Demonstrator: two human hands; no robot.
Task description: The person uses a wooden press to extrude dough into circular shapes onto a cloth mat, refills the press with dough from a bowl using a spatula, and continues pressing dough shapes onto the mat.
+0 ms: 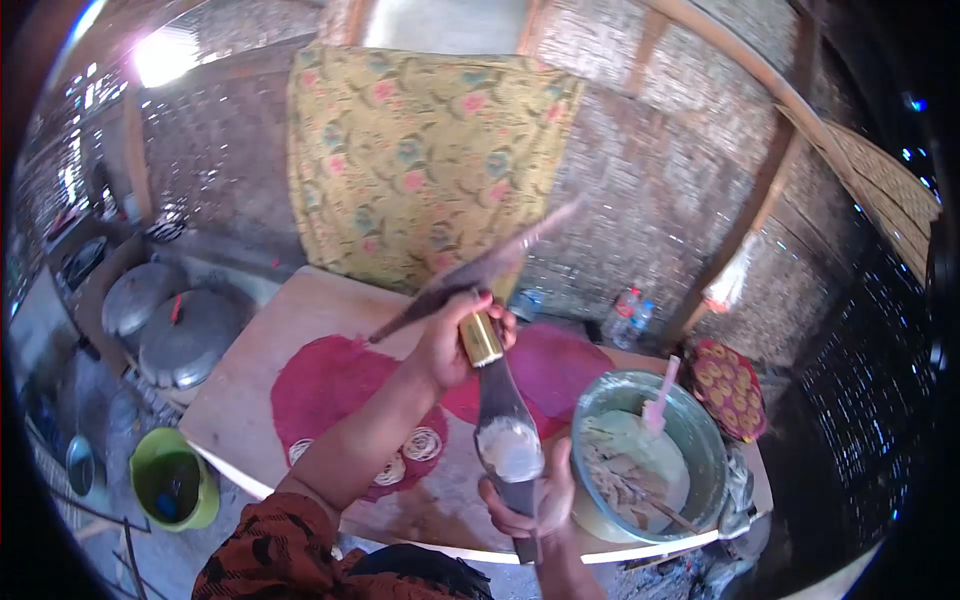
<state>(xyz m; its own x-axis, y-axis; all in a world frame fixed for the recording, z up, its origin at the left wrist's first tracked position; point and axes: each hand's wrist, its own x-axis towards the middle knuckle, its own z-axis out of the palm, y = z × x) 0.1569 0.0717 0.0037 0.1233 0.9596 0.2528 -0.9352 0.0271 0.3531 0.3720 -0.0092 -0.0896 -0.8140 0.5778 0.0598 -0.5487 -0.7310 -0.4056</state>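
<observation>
My left hand (445, 345) is wrapped round a gold metal cylinder (481, 338) and a long dark wooden bar (480, 270), which slants up to the right. A second dark bar (503, 392) runs from the cylinder down to my right hand (548, 500), whose fingers grip its lower end. White paste (512, 450) lies on this lower bar just above my right hand. Below my left forearm, white coiled rounds (423, 444) rest on a red sheet (330, 385). To the right of my right hand stands a bucket (592, 400) of pale batter with a pink-handled tool (660, 395).
The pale table (245, 400) stands against a woven wall. Lidded pots (190, 340) and a green bucket (150, 460) are at the left. Bottles (630, 315) stand behind the table. A red tray with yellowish rounds (728, 390) is at the right. A floral cloth (420, 150) hangs ahead.
</observation>
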